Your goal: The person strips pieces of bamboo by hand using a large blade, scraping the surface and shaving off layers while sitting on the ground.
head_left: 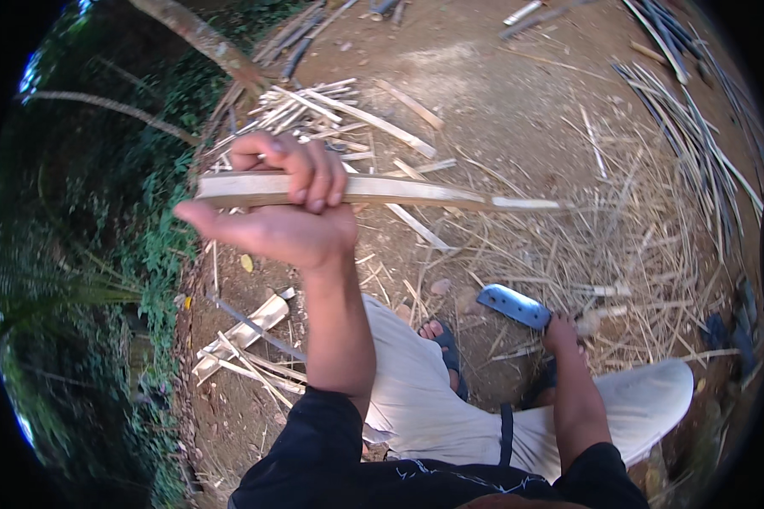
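Observation:
My left hand is raised at the left of the view, its fingers curled over a pale split bamboo strip with the thumb stretched along below. The strip lies level across the view, and its thinner end reaches right. Lower right, beside my knee, my right hand grips a broad cleaver-like knife. Its shiny blade has several dark holes and points left, apart from the strip. The handle is mostly hidden by my fingers.
Shavings litter the ground at right, beside a bundle of long strips. A pile of split pieces lies beyond my left hand. Curved bamboo offcuts lie near left. Green plants and a slanting trunk line the left edge.

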`<state>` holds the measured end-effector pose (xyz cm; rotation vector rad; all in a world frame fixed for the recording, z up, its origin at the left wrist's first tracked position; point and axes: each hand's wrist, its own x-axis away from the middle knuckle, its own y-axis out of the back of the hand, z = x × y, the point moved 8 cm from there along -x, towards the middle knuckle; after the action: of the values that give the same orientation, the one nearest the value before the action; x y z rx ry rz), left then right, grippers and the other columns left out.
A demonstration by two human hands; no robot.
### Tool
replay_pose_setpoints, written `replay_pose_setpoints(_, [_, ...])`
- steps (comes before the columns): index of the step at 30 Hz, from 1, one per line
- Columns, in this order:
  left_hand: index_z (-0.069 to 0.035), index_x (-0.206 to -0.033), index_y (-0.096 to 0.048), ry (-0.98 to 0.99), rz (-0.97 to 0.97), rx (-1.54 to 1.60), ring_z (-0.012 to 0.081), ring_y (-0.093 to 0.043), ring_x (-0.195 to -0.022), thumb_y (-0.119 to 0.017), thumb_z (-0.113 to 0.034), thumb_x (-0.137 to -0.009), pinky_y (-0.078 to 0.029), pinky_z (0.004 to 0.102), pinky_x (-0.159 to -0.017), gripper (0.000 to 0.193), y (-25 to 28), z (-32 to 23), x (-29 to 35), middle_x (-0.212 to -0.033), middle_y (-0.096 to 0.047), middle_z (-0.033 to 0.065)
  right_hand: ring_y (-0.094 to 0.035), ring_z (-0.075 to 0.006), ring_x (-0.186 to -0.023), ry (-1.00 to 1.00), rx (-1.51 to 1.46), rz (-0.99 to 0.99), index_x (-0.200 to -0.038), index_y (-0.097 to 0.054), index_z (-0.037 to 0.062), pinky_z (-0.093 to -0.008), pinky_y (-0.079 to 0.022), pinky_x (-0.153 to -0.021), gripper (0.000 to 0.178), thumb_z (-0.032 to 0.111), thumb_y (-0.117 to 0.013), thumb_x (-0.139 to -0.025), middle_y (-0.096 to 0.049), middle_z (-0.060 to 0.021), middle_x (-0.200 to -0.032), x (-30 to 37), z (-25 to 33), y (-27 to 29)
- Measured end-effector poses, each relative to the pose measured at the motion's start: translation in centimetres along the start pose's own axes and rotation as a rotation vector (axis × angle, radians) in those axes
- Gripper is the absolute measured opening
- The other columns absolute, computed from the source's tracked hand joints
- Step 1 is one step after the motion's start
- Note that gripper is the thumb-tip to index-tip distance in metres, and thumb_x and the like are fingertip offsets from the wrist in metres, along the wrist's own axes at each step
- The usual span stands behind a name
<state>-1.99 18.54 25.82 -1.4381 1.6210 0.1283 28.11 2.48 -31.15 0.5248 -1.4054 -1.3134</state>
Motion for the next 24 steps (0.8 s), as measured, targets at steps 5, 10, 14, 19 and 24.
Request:
replay_pose_setpoints(5, [-0.008,-0.084,-0.043,0.047,-0.068,0.144,0.0133,-0.036,-0.054,-0.033,-0.066,-0.096,-0.03,0.0282,-0.049,0.06,1.5,-0.3,-0.5,-0.065,-0.038,0.0017,-0.05,-0.038,-0.124,-0.047,0.085,0.006,-0.12,-0.057,0.0006,-0.0489,-0.036,-0.106,0.042,0.015,-0.062,-0.081,-0.056,-0.0188,-0.127,-1.2,-0.3,-0.9])
replay_pose_setpoints(10, [-0.011,-0.087,-0.039,0.066,-0.002,0.318,0.0151,-0.036,-0.066,-0.034,-0.059,-0.097,-0.032,0.0297,-0.059,0.049,2.6,-0.4,-0.2,-0.076,-0.036,0.0015,-0.053,-0.0345,-0.12,0.0,0.24,-0.045,-0.118,-0.058,0.001,-0.0464,-0.039,-0.103,0.039,0.015,-0.063,-0.082,-0.057,-0.019,-0.124,-2.2,-1.0,-2.8])
replay_pose_setpoints(14, [-0.012,-0.086,-0.037,0.081,0.045,0.292,0.0153,-0.037,-0.07,-0.032,-0.057,-0.098,-0.034,0.03,-0.065,0.047,2.5,-0.7,0.2,-0.078,-0.036,0.0024,-0.056,-0.0344,-0.117,0.039,0.149,0.031,-0.117,-0.058,-0.0012,-0.0472,-0.042,-0.099,0.046,0.026,-0.066,-0.081,-0.059,-0.0196,-0.119,-0.1,1.8,-0.1])
replay_pose_setpoints(19, [-0.011,-0.088,-0.037,0.127,0.004,0.287,0.0159,-0.038,-0.07,-0.031,-0.055,-0.1,-0.035,0.0322,-0.067,0.046,2.5,-0.3,-0.5,-0.078,-0.036,0.0034,-0.066,-0.0374,-0.096,0.042,0.016,-0.007,-0.12,-0.055,-0.008,-0.0468,-0.051,-0.087,0.062,0.04,-0.066,-0.081,-0.067,-0.0239,-0.101,2.9,5.1,6.5])
replay_pose_setpoints(24, [-0.012,-0.089,-0.037,0.07,-0.023,0.323,0.0134,-0.036,-0.062,-0.024,-0.06,-0.102,-0.033,0.0282,-0.059,0.051,1.9,-0.3,-0.3,-0.075,-0.036,0.0025,-0.066,-0.0449,-0.092,-0.017,-0.256,-0.129,-0.1,-0.062,-0.0114,-0.0488,-0.053,-0.08,0.049,0.032,-0.07,-0.079,-0.066,-0.032,-0.089,7.7,7.0,14.5])
